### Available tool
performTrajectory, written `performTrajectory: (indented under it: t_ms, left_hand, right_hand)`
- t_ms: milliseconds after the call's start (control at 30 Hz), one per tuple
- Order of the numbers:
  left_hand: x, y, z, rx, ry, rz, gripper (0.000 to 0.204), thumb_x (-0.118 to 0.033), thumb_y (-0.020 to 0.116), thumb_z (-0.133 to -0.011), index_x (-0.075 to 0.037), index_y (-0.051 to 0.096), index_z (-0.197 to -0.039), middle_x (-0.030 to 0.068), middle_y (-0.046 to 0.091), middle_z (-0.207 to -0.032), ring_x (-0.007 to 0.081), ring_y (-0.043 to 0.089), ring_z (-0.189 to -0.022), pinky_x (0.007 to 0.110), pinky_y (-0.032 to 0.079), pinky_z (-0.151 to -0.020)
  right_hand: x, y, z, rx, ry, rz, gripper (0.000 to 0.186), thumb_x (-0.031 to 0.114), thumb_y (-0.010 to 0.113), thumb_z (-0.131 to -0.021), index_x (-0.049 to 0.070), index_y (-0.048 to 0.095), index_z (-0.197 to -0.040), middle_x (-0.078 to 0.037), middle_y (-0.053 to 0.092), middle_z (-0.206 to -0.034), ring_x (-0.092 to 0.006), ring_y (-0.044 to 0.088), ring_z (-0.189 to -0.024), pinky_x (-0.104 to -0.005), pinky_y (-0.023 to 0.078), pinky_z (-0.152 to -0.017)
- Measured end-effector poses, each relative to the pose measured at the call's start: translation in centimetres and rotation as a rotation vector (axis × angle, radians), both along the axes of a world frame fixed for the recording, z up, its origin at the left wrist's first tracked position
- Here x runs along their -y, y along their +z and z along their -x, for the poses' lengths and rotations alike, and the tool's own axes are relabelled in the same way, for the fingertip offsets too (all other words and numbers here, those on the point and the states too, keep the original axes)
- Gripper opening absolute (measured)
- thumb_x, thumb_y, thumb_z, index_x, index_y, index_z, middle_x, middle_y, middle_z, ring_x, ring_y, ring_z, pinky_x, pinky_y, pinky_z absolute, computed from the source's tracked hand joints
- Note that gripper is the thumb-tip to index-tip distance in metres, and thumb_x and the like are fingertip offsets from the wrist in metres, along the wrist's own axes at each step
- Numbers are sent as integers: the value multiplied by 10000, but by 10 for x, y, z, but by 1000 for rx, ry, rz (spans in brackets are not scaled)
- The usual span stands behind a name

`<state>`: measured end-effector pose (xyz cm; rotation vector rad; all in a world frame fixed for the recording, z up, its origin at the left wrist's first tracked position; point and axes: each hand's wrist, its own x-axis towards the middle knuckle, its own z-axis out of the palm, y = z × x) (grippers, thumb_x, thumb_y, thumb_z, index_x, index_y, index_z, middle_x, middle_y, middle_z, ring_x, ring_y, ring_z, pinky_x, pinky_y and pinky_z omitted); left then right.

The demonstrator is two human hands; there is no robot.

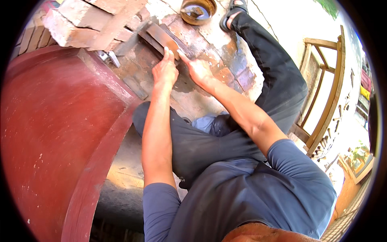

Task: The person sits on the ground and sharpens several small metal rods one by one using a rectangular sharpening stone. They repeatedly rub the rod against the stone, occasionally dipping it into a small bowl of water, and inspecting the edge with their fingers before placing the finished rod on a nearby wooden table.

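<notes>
head view: left grip [164, 74] and right grip [200, 72], fingers extended onto the near end of the bar [161, 38]; whether either pinches it cannot be told. bowl [187, 18] beyond the grips; red surface [60, 129] left of them.

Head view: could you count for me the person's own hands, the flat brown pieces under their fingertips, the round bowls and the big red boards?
Hands: 2 (left hand, right hand)
Flat brown piece: 1
Round bowl: 1
Big red board: 1
Total: 5
</notes>
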<state>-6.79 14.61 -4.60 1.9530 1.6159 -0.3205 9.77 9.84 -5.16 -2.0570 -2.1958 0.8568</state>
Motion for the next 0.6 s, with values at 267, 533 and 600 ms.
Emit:
performTrajectory:
  t_ms: [267,533,600]
  left_hand:
    - [-1,-3,-2,18,-38,-34,671,-133,589,-950,-175,413,-1596,43,280,-1732,374,687,-1172,485,554,-1015]
    - [0,-4,0,22,-8,-30,610,-191,567,-1015,-235,420,-1605,12,335,-1709,384,647,-1250,484,528,-1050]
    - [-1,-5,1,8,-22,-33,614,-205,567,-1021,-246,414,-1614,9,321,-1715,380,645,-1256,475,524,-1058]
  right_hand:
    - [-7,-5,0,10,49,-54,696,50,504,-934,206,417,-1607,-207,757,-870,-382,755,-803,-508,596,-728]
    - [-12,-2,-1,50,85,-121,692,50,523,-923,149,419,-1601,-191,753,-831,-355,752,-747,-495,594,-679]
    - [-3,1,-4,59,81,-69,684,53,522,-925,138,422,-1596,-198,752,-839,-356,752,-755,-490,594,-680]
